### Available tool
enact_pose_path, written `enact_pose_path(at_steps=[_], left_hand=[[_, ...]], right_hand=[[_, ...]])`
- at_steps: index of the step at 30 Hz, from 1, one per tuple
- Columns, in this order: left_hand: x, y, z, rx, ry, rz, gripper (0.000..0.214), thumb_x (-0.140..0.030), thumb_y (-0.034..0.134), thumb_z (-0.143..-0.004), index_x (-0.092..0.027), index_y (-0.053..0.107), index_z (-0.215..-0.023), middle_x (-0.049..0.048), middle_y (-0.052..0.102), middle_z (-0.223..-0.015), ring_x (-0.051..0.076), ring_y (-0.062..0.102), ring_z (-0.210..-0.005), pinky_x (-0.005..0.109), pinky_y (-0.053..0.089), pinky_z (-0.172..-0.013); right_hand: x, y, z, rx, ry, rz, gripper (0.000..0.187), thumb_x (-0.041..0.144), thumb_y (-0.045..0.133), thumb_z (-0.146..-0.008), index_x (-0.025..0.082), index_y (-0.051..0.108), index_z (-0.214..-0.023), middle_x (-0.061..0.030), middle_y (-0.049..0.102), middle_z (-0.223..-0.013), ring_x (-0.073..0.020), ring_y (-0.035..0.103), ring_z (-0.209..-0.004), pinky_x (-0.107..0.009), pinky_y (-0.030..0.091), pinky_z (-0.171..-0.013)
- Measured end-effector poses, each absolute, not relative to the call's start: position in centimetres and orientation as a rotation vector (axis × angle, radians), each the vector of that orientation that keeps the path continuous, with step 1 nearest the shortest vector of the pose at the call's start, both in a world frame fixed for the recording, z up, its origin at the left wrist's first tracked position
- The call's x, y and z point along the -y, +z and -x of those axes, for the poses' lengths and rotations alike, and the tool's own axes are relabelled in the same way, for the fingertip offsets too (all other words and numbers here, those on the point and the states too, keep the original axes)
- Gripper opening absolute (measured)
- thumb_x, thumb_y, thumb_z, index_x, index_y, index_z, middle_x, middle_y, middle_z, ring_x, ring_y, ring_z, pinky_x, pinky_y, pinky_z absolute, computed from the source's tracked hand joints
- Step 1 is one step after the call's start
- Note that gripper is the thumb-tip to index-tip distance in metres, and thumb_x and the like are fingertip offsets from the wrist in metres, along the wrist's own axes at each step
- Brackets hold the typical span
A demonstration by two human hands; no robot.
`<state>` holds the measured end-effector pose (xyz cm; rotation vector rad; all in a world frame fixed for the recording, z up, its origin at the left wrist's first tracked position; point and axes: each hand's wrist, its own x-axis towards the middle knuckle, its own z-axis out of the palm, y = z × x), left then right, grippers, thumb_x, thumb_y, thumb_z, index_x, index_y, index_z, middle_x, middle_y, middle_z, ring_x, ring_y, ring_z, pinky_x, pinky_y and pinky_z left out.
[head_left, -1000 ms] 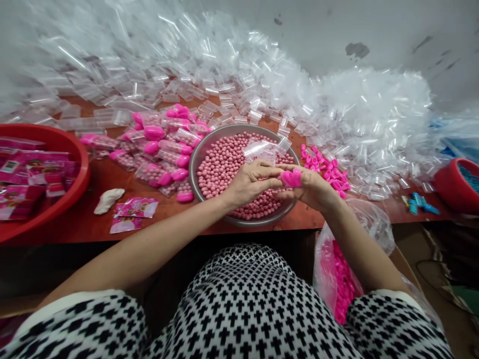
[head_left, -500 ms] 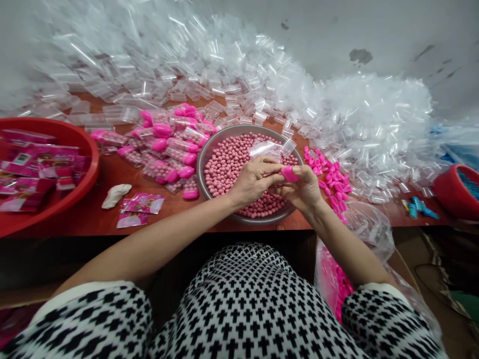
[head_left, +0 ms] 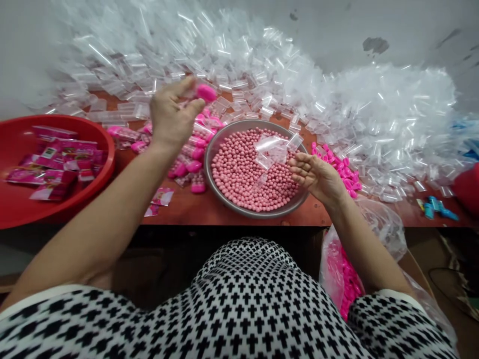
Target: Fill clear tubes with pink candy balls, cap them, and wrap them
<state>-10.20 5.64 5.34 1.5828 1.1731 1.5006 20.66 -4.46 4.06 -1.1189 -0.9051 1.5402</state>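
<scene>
Carrying entry: capped tube (head_left: 204,92) is pinched in left hand (head_left: 170,117) fingertips, raised over filled tubes (head_left: 187,159) on the counter (head_left: 187,212); a firm, level hold is judged best, so the cap is kept seated. Right hand (head_left: 314,172) is held open, empty, over metal bowl (head_left: 221,197) of pink balls (head_left: 243,169). Red basin (head_left: 56,204): pink packets (head_left: 56,169). Bag (head_left: 377,234): pink caps (head_left: 346,286).

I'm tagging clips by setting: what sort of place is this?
Probably a small hand-packing workshop for sweets: a round metal bowl of small pink candy balls, a huge heap of empty clear plastic tubes behind it, and a pile of filled pink-capped tubes beside the bowl.
</scene>
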Motion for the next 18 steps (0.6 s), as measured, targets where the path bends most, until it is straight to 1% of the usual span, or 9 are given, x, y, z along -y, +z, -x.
enact_pose_path(at_steps=[1, 3, 4, 6, 8, 12, 14, 16, 18], left_hand=[[-5.5, 5.7, 10.6, -1.295, 1.528, -1.724, 0.045, -0.033, 0.08, -0.074, -0.025, 0.066, -0.117, -0.0043, 0.067, -0.119, 0.02, 0.047, -0.12, 0.039, 0.03, -0.113], [-4.3, 5.9, 10.1, -1.409, 1.355, -2.041, 0.039, -0.033, 0.071, -0.083, -0.02, 0.064, -0.12, 0.0019, 0.067, -0.12, 0.021, 0.052, -0.114, 0.041, 0.034, -0.109], [-3.2, 5.7, 9.2, -1.382, 1.144, -2.195, 0.034, -0.032, 0.064, -0.089, -0.017, 0.064, -0.119, 0.0056, 0.068, -0.117, 0.021, 0.056, -0.107, 0.041, 0.039, -0.103], [-1.0, 4.9, 7.0, -1.232, 0.679, -2.445, 0.026, -0.032, 0.057, -0.092, -0.015, 0.068, -0.108, 0.0076, 0.071, -0.103, 0.021, 0.062, -0.092, 0.036, 0.047, -0.088], [0.8, 4.0, 4.6, -1.144, 0.379, -2.591, 0.031, -0.039, 0.057, -0.092, -0.016, 0.065, -0.112, 0.0085, 0.07, -0.104, 0.024, 0.065, -0.095, 0.034, 0.047, -0.085], [1.6, 2.9, 1.0, -1.1, 0.091, -2.737, 0.048, -0.049, 0.059, -0.09, -0.018, 0.056, -0.126, 0.0142, 0.067, -0.116, 0.029, 0.066, -0.099, 0.034, 0.047, -0.079], [1.0, 3.1, -0.2, -1.115, -0.073, -2.756, 0.039, -0.044, 0.058, -0.091, -0.016, 0.06, -0.118, 0.0155, 0.069, -0.111, 0.029, 0.067, -0.095, 0.032, 0.046, -0.075], [0.3, 3.5, -1.0, -1.129, -0.223, -2.743, 0.024, -0.034, 0.054, -0.093, -0.014, 0.065, -0.102, 0.0146, 0.071, -0.099, 0.027, 0.067, -0.089, 0.03, 0.044, -0.071], [-0.4, 3.9, -1.1, -1.134, -0.28, -2.717, 0.018, -0.028, 0.052, -0.092, -0.016, 0.065, -0.088, 0.0117, 0.071, -0.086, 0.025, 0.067, -0.081, 0.028, 0.041, -0.067]], right_hand=[[4.6, 3.9, -20.8, 0.902, 1.532, 1.122, 0.036, 0.045, 0.082, -0.068, 0.02, 0.071, -0.092, -0.0037, 0.076, -0.091, -0.0128, 0.071, -0.08, -0.021, 0.059, -0.07], [4.9, 3.7, -21.0, 0.907, 1.516, 1.133, 0.036, 0.042, 0.084, -0.066, 0.019, 0.072, -0.091, -0.0041, 0.076, -0.09, -0.012, 0.07, -0.077, -0.021, 0.059, -0.07], [5.0, 3.6, -21.0, 0.914, 1.505, 1.141, 0.036, 0.041, 0.084, -0.066, 0.019, 0.072, -0.091, -0.0043, 0.076, -0.09, -0.0119, 0.07, -0.076, -0.021, 0.058, -0.07], [5.3, 3.6, -21.1, 0.932, 1.485, 1.156, 0.035, 0.041, 0.085, -0.066, 0.019, 0.071, -0.09, -0.0044, 0.075, -0.089, -0.0118, 0.069, -0.074, -0.022, 0.058, -0.069], [5.6, 3.5, -21.4, 0.95, 1.464, 1.169, 0.036, 0.043, 0.085, -0.066, 0.019, 0.071, -0.089, -0.0039, 0.075, -0.088, -0.012, 0.069, -0.072, -0.023, 0.058, -0.068], [6.3, 3.3, -22.3, 0.962, 1.415, 1.176, 0.036, 0.044, 0.085, -0.065, 0.02, 0.071, -0.088, -0.0033, 0.075, -0.085, -0.012, 0.069, -0.071, -0.023, 0.058, -0.066], [6.7, 3.2, -23.0, 0.946, 1.387, 1.174, 0.035, 0.044, 0.085, -0.065, 0.02, 0.071, -0.087, -0.0026, 0.075, -0.083, -0.0118, 0.069, -0.071, -0.022, 0.057, -0.065], [7.1, 3.4, -24.3, 0.932, 1.333, 1.183, 0.036, 0.045, 0.085, -0.065, 0.02, 0.071, -0.087, -0.0017, 0.075, -0.082, -0.0119, 0.069, -0.071, -0.023, 0.057, -0.064], [7.7, 3.6, -26.5, 0.939, 1.234, 1.22, 0.038, 0.048, 0.084, -0.064, 0.021, 0.071, -0.087, -0.0012, 0.074, -0.083, -0.012, 0.068, -0.07, -0.023, 0.057, -0.063]])
